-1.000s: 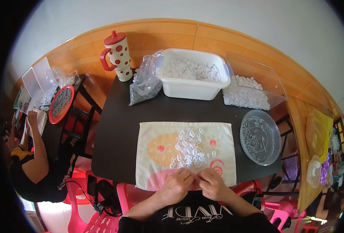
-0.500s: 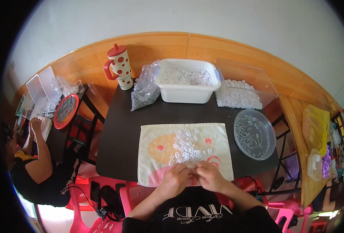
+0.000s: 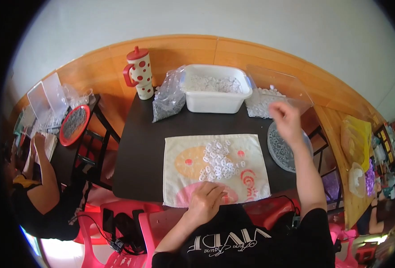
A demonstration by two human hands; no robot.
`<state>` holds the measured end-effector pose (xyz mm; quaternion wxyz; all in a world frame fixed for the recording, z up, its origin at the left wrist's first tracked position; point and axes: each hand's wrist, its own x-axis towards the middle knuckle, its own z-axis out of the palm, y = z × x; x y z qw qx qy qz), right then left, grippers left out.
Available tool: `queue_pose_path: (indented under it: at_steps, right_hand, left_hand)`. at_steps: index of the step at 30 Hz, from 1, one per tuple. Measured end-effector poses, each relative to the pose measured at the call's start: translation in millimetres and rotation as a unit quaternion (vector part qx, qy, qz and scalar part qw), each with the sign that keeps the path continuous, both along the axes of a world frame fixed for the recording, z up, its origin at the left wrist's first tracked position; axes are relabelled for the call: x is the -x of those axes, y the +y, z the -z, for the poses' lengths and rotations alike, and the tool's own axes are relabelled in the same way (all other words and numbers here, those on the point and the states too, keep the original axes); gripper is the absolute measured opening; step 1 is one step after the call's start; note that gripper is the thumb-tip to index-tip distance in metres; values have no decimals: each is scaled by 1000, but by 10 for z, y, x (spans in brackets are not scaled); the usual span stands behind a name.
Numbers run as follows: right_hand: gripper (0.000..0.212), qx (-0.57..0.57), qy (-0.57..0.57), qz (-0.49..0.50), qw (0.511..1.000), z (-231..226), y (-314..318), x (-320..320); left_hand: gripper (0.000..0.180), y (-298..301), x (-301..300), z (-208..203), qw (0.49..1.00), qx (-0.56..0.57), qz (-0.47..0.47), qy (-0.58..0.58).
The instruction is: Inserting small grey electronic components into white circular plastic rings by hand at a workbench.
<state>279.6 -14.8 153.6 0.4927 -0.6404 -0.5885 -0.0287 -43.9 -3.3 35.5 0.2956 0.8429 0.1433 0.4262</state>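
Note:
On a pale printed towel (image 3: 173, 152) lies a loose pile of small white oval ring-like pieces (image 3: 217, 156). My left hand (image 3: 205, 202) rests at the towel's near edge, fingers bent and pressed together; whatever they pinch is hidden. Raised to the right, my right hand (image 3: 286, 123) is over the round clear tray (image 3: 291, 167) of small grey parts. Its fingers are loosely bent and somewhat apart, with nothing visible in them. Just beyond its fingertips is a clear box of white pieces (image 3: 257, 105). One small white piece (image 3: 272, 87) shows above that heap.
A white tub (image 3: 215, 103) of white pieces stands at the back, beside a clear bag (image 3: 167, 105) of grey parts and a dotted tumbler (image 3: 141, 78). At left, another person (image 3: 43, 192) works by a red tray (image 3: 87, 123). Pink chairs (image 3: 146, 232) stand below the table.
My right hand has left my left hand and swung up and right to the clear box. My left hand stays at the towel's near edge. The view has shifted slightly.

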Motion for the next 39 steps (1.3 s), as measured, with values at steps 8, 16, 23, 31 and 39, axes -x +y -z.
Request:
queue_pose_path:
  at_steps: [8, 16, 23, 31, 39]
  right_hand:
    - [16, 186, -143, -93, 968, 911, -168, 715]
    - [17, 167, -158, -69, 971, 1081, -66, 568]
    - [10, 160, -169, -66, 970, 1066, 160, 738]
    - [4, 187, -51, -140, 971, 1027, -14, 567]
    - [12, 172, -222, -49, 959, 1128, 125, 612]
  left_hand:
    - [17, 111, 57, 21, 997, -13, -19, 72]
    - [19, 175, -9, 82, 994, -31, -26, 102]
    - [19, 165, -30, 35, 994, -22, -19, 101]
    - [17, 180, -18, -85, 994, 52, -17, 93]
    - [15, 124, -343, -229, 994, 48, -6, 97]
